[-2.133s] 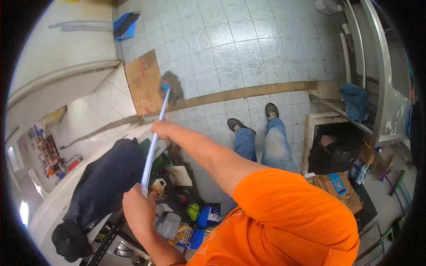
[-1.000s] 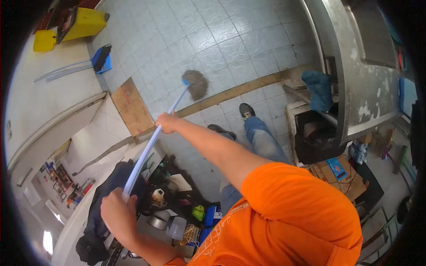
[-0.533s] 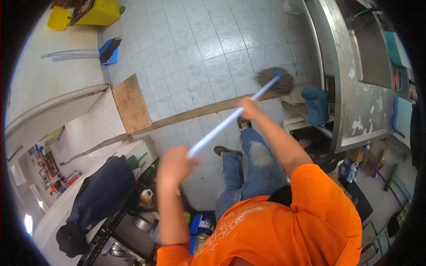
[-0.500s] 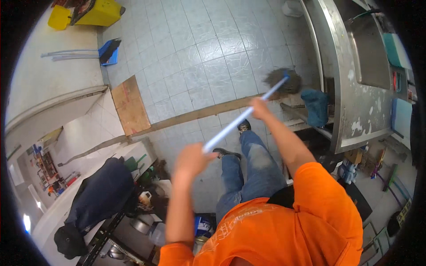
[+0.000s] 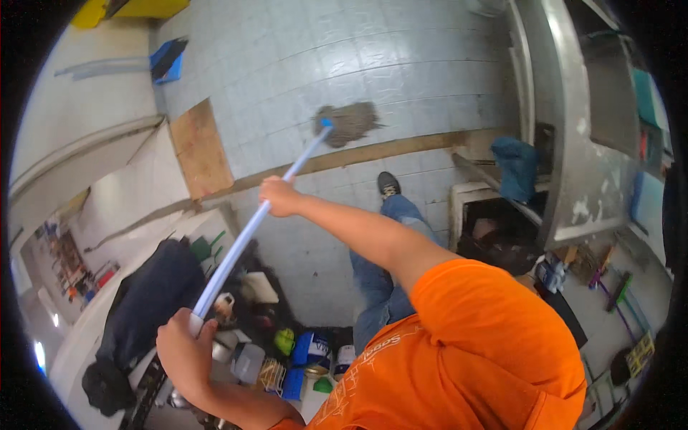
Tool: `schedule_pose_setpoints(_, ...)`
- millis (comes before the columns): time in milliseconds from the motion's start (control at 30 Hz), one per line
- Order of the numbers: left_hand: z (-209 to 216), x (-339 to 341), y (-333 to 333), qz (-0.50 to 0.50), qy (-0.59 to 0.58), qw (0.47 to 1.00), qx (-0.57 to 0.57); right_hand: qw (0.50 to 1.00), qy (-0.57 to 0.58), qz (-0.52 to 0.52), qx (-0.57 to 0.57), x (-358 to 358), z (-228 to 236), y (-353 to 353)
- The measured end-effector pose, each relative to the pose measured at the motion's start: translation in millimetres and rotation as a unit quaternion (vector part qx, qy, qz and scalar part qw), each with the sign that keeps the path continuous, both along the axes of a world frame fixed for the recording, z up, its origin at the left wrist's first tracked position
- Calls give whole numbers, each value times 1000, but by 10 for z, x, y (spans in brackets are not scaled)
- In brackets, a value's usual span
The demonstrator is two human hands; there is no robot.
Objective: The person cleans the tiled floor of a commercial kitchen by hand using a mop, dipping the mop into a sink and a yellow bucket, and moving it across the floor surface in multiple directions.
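A mop [image 5: 247, 233] with a pale blue pole slants from lower left up to its grey string head [image 5: 351, 123], which lies on the tiled floor [image 5: 301, 79] just beyond a brownish strip. My left hand [image 5: 185, 347] is closed round the near end of the pole, above the shelf at lower left. Farther along, my right hand [image 5: 281, 197] grips the pole about midway, with that arm stretched across in front of me. A blue socket joins pole and strings. My shoe [image 5: 388, 185] stands on the near side of the strip.
A cardboard sheet [image 5: 201, 150] lies on the left of the floor, near a blue dustpan [image 5: 170, 66]. At right stands a steel sink counter [image 5: 584, 186], a blue cloth [image 5: 514, 168] hanging by it. Dark clothing [image 5: 154, 294] and a cluttered shelf [image 5: 272, 373] fill the lower left.
The mop head has swept left across the tiles, from near the sink counter to the middle. Both hands have shifted left with the pole, the left one also lower and nearer me.
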State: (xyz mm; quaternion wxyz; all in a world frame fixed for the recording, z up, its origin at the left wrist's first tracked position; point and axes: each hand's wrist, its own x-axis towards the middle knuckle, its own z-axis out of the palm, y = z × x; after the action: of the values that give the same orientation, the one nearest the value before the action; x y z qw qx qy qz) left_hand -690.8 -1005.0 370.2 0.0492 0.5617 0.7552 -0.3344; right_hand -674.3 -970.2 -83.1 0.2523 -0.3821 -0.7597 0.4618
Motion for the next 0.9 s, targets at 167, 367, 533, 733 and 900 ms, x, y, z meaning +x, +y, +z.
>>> schedule_pose_setpoints(167, -705, 342, 42, -9, 84, 996, -16, 976, -96, 60, -184, -707, 304, 392)
schedule_pose_setpoints(367, -696, 178, 189, 16, -44, 998, -43, 981, -5, 181, -72, -549, 573, 353)
schedule_pose_setpoints(533, 100, 427, 345, 24, -153, 983, -94, 985, -14, 171, -24, 591, 1033, 221)
schedule_pose_setpoints(733, -447, 1327, 117, -96, -266, 959, -13, 974, -41, -182, 132, 2556, 596, -52)
schedule_pose_setpoints(900, -1640, 2135, 199, -188, -484, 854, 22, 888, -207, -409, 47, 3842, -88, 264)
